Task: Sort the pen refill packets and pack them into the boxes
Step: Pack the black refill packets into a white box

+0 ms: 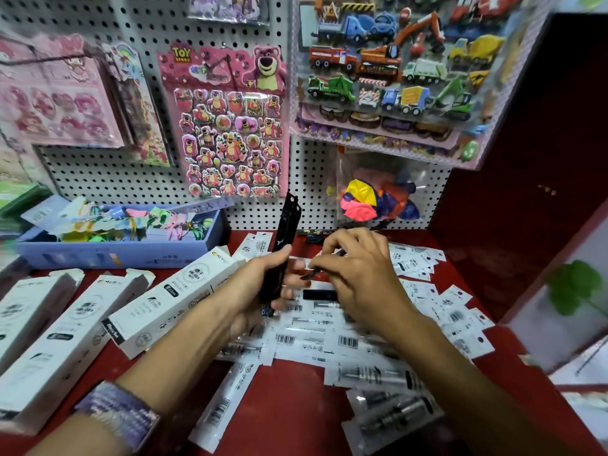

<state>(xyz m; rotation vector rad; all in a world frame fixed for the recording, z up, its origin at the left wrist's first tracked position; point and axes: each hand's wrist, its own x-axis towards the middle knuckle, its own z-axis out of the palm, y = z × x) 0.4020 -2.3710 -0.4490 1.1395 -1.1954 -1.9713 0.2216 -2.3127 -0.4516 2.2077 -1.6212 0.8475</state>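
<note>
My left hand (pixel 260 284) grips a stack of black pen refill packets (pixel 285 232), held upright above the red shelf. My right hand (pixel 358 274) pinches one more dark packet (pixel 311 274) by its end, just right of the stack. Many white refill packets (pixel 312 340) with barcodes lie scattered on the shelf under and around both hands. Three white boxes lie at the left with open flaps: one nearest the hands (pixel 171 297), a second (pixel 62 343) and a third (pixel 19 311).
A lilac tray (pixel 115 251) of colourful items stands at the back left. Sticker sheets (pixel 230 126) hang on the pegboard behind, with a bag of balloons (pixel 378 199). A dark red side wall (pixel 526 159) closes the right.
</note>
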